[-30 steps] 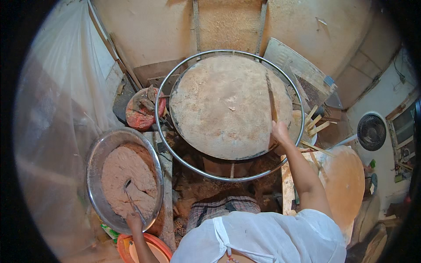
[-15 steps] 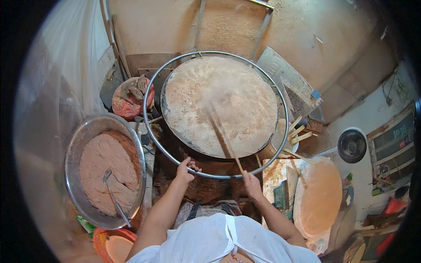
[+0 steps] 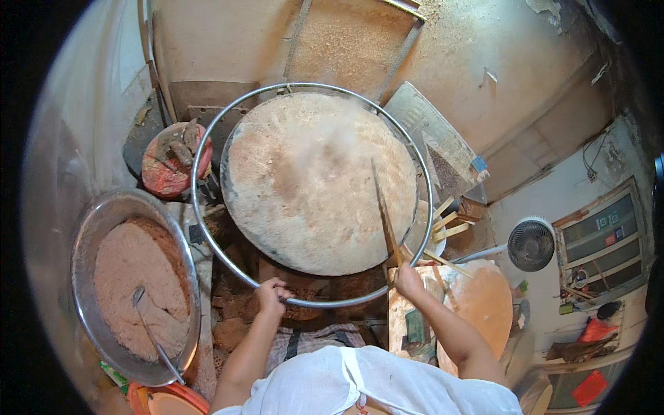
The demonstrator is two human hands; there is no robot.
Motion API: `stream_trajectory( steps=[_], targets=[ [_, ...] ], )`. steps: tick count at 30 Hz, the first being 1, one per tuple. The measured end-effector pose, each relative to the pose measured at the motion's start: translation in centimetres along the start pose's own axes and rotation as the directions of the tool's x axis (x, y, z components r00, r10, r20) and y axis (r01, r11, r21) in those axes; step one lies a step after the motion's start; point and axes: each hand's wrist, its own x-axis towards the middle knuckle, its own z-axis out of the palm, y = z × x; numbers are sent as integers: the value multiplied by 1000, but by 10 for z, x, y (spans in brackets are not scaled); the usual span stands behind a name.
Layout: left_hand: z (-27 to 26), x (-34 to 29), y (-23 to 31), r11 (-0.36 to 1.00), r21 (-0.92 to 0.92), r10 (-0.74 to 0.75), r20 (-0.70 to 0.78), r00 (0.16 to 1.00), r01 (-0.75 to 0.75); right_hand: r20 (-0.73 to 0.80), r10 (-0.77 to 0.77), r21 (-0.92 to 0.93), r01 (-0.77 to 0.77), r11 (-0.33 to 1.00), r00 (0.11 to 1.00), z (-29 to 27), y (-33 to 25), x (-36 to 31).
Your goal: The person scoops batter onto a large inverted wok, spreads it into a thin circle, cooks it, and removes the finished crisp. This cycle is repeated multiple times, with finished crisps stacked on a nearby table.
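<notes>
In front of me is a large round griddle whose top is covered by a thin, pale brown layer [image 3: 318, 187], with haze over its middle. A tubular metal ring [image 3: 199, 207] encircles it, standing off from its edge. My left hand [image 3: 272, 294] is closed on the near left part of this ring. At the near right, my right hand [image 3: 407, 280] grips a long, thin wooden stick [image 3: 389, 225]. The stick reaches over the ring and lies across the right side of the pale layer, its tip pointing away from me.
To the left stands a big metal basin [image 3: 79, 290] of pinkish-brown batter with a ladle [image 3: 149, 325] in it. A red covered container [image 3: 162, 166] sits behind it. At right are a stack of round thin sheets [image 3: 484, 297], a bucket with wooden sticks [image 3: 443, 228] and a fan [image 3: 531, 245].
My right hand has swung the stick from the middle toward the right of the griddle. My left hand's fingers have curled onto the ring. The whole view has shifted.
</notes>
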Motion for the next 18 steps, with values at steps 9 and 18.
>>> stream_trajectory(
  steps=[9, 18],
  targets=[
    [-21, 74, 171, 778, 442, 545, -120, 830, -447, 121, 16, -69, -8, 998, 993, -63, -39, 105],
    [-36, 108, 150, 224, 939, 878, -79, 473, -259, 303, 95, 657, -281, 700, 948, -34, 22, 64]
  ],
)
